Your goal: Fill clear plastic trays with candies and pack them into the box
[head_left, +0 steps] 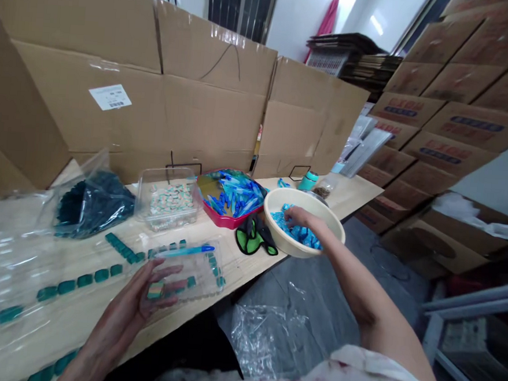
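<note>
My left hand (142, 290) is closed around the near side of a clear plastic box (200, 268), tilted above the table. A blue pen-shaped stick (189, 251) lies along its far edge, and a small striped piece (155, 290) shows close to my fingers. My right hand (296, 216) reaches into a cream basin (338, 234), fingers bent down among blue wrapped pieces (305, 236); what its fingertips hold is hidden. Left of the basin, a red tray (223, 220) carries long blue sticks (236, 192).
Teal blocks (85, 280) lie in rows on the wooden table (249, 265). A clear tub (172, 202) of small pieces and a bag of dark teal items (94, 205) stand behind. Black-green sandal-shaped objects (253, 237) sit near the edge. Cardboard panels (211, 112) wall the back.
</note>
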Demonstrator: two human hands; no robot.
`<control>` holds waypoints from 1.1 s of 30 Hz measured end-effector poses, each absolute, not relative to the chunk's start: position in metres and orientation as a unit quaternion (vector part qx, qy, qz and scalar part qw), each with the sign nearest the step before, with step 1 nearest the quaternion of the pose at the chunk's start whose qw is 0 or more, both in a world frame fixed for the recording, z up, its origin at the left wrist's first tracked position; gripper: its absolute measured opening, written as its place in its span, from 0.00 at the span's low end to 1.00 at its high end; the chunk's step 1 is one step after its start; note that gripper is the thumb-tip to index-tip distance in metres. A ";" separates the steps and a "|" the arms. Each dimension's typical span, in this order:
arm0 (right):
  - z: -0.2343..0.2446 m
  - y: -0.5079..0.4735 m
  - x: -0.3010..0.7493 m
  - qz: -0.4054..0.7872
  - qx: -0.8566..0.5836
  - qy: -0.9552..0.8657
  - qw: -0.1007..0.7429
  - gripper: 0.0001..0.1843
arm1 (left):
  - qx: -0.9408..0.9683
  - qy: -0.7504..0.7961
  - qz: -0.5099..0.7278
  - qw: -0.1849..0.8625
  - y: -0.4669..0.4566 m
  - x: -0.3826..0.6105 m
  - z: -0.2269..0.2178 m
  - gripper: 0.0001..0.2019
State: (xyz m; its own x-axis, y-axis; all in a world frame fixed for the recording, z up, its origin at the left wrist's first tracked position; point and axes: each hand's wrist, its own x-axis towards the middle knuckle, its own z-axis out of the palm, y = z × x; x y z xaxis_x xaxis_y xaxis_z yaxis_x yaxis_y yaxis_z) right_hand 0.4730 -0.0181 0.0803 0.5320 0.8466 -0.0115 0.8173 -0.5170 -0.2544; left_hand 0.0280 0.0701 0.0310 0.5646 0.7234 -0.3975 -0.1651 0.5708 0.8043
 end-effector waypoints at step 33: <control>0.032 0.091 0.162 -0.015 -0.487 -0.842 0.234 0.12 | 0.194 0.492 0.593 0.607 0.027 -0.150 0.015 0.12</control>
State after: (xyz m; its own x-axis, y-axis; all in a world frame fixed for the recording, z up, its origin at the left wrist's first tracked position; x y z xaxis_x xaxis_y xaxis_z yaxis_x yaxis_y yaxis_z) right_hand 0.1620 0.0911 0.0324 -0.4169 0.8122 0.4081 0.8266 0.5255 -0.2013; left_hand -0.1502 0.0271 0.0149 -0.1874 0.9108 -0.3678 -0.5283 0.2222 0.8195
